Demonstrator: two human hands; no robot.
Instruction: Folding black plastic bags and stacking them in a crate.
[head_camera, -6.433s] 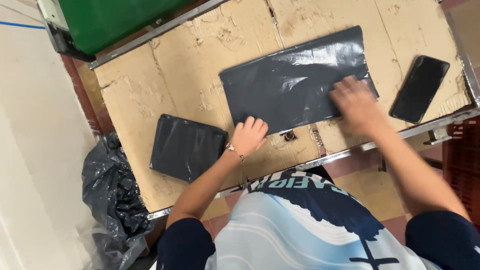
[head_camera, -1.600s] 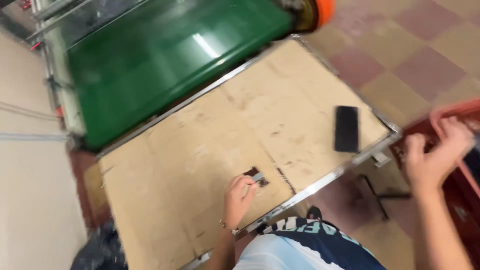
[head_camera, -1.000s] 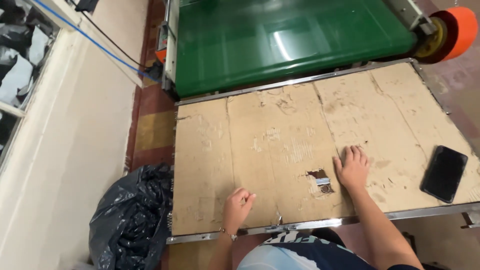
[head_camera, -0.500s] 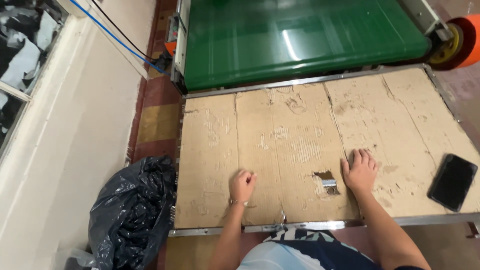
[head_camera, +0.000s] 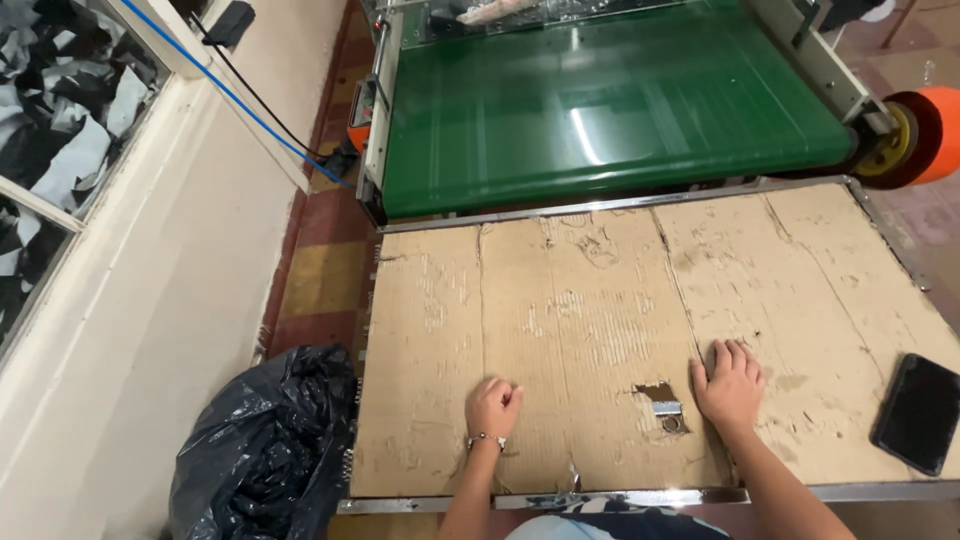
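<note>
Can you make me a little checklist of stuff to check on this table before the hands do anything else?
1. Left hand empty, fingers curled, resting on the worn brown cardboard tabletop: ok.
2. Right hand empty, flat on the cardboard: ok.
3. Small metal piece in the torn hole uncovered, just left of the right hand: ok.
4. Flat black phone fully on the table, near the right edge: ok.
5. Green conveyor belt stopped: cannot tell.
6. Crumpled black plastic bag on the floor, apart from the hands: ok.
</note>
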